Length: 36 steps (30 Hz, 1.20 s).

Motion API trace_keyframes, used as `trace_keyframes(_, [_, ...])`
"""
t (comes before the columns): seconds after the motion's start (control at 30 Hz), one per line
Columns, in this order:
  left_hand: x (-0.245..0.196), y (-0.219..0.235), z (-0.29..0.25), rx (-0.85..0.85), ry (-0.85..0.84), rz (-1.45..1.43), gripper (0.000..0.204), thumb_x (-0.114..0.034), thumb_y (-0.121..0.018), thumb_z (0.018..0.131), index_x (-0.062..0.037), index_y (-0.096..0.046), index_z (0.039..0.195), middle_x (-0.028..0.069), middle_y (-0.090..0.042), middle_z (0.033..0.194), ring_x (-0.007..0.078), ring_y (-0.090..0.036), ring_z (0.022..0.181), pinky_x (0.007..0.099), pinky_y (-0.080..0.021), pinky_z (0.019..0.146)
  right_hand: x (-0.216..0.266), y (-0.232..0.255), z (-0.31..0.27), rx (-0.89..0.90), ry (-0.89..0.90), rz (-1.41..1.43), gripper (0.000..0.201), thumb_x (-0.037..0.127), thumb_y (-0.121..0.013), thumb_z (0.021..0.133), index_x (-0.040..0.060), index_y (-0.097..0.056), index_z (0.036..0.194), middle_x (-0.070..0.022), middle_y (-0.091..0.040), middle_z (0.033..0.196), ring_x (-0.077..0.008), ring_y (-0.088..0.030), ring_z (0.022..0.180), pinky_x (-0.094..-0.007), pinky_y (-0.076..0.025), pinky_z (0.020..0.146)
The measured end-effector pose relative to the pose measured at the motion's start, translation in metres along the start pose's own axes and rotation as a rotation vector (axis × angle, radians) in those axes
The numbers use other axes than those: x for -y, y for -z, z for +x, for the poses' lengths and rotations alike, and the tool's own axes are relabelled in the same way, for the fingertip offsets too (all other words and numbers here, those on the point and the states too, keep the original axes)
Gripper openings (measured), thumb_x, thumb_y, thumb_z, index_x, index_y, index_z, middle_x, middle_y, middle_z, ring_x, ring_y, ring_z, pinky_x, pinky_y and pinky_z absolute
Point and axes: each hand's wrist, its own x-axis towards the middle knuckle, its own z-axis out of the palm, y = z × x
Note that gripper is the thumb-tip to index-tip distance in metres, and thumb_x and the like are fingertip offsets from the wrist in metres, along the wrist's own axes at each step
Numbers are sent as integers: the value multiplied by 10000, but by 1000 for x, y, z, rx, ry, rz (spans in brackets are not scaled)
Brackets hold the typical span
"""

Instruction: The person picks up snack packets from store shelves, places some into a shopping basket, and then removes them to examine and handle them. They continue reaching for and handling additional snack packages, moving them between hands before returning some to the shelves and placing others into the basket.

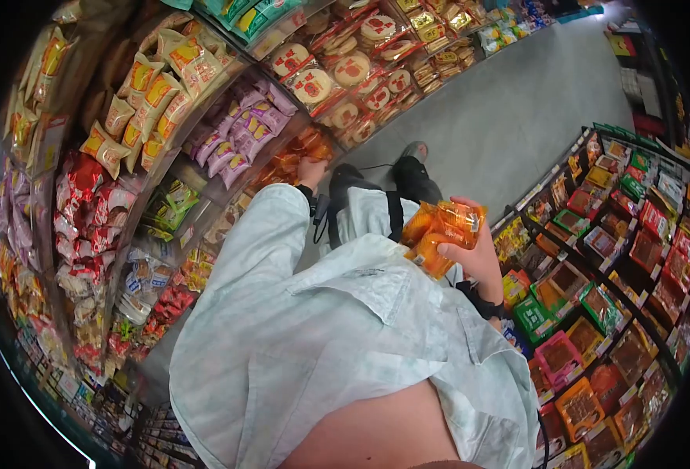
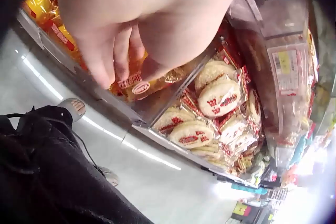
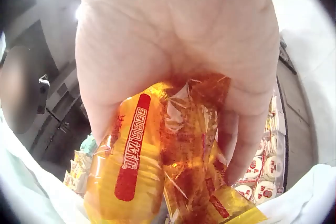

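My left hand [image 1: 311, 170] reaches into a low shelf bin of orange snack packets [image 1: 294, 152]. In the left wrist view its fingers [image 2: 113, 61] and thumb close on the top of one orange packet [image 2: 139, 85] lying in the bin. My right hand [image 1: 478, 250] is raised in front of my chest and grips a bunch of orange packets [image 1: 442, 230] with red labels. The right wrist view shows them [image 3: 157, 155] hanging under the palm, with the fingers [image 3: 244, 140] curled round them.
Shelves of bagged snacks [image 1: 141, 102] line the left side. Round rice-cracker packs [image 2: 215, 98] fill the bins beside the orange ones. A low display of boxed goods [image 1: 595, 297] runs along the right. Between them lies a grey floor aisle [image 1: 509, 109], with my shoe [image 1: 415, 148] on it.
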Motion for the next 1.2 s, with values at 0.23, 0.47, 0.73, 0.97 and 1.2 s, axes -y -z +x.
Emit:
trace_keyframes(0.23, [-2,-4,-59,19,57,-306,525,-193,-688,957,-100,-517,1445,58,-616,1295,220,-609,1184,429,-499,1044,29,71,75,280,199,-94,818,110,-899,778,34,-438,1450,-87,-617,1309,-172,-604,1212,-347,-495,1056])
trace_keyframes(0.47, [-113,-87,-248,93,-327,-291,492,-328,-573,1077,-86,-485,1496,110,-601,1427,235,-594,1293,378,-463,1105,64,111,128,454,172,-168,743,93,-878,804,18,-456,1411,-100,-620,1310,-172,-618,1200,-345,-516,1034])
trace_keyframes(0.73, [-132,-202,-380,119,-598,-212,859,-301,-720,1000,-83,-193,1643,139,-390,1583,233,-426,1438,393,-482,1101,50,100,141,768,-21,-94,734,31,-788,858,64,-397,1478,-92,-573,1375,-177,-578,1263,-346,-483,1078])
trace_keyframes(0.97, [-111,-189,-382,218,-496,-566,911,-379,-696,1015,-114,-111,1661,134,-383,1571,228,-494,1375,373,-586,935,50,89,108,975,-5,-201,897,-20,-704,814,128,-305,1604,-91,-444,1533,-199,-476,1385,-363,-416,1150])
trace_keyframes(1.2, [-38,-133,-392,193,-521,-548,850,-437,-705,997,-141,-215,1625,71,-520,1440,186,-576,1257,322,-582,854,7,18,48,1105,150,-458,1065,-21,-678,784,117,-135,1689,-130,-223,1707,-236,-296,1537,-345,-289,1230])
